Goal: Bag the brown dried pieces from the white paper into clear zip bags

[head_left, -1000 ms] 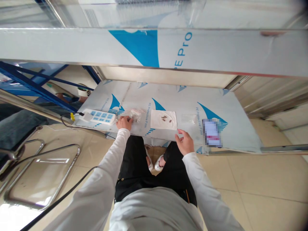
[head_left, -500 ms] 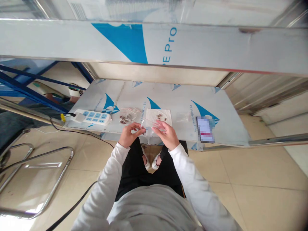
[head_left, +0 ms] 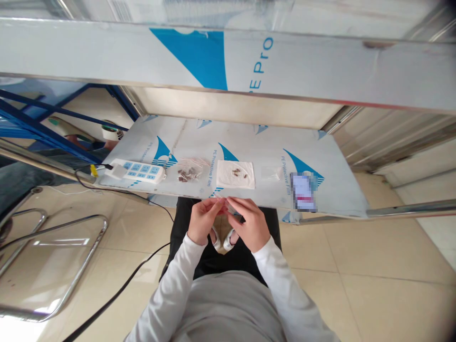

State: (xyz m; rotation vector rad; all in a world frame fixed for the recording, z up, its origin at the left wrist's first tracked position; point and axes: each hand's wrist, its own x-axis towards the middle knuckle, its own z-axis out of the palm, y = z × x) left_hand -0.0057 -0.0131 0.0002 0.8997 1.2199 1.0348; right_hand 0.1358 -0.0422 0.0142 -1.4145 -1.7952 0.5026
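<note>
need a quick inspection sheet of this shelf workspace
Surface: film-printed shelf.
Things: clear plastic in hand, mostly hidden; dark pieces on a white sheet; dark cluster to its left.
Clutter: phone-like device, screen blurred; clear bag between it and the sheet.
Hands: left hand pinches the plastic; right hand beside it, grip partly hidden.
Cables: black cable at left; black plug by the power strip.
Surroundings: blue frame and another person's leg, left.

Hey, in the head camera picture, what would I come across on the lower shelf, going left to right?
White power strip, pile of small dark pieces, white sheet, faint clear plastic, pixelated phone-like device.
</note>
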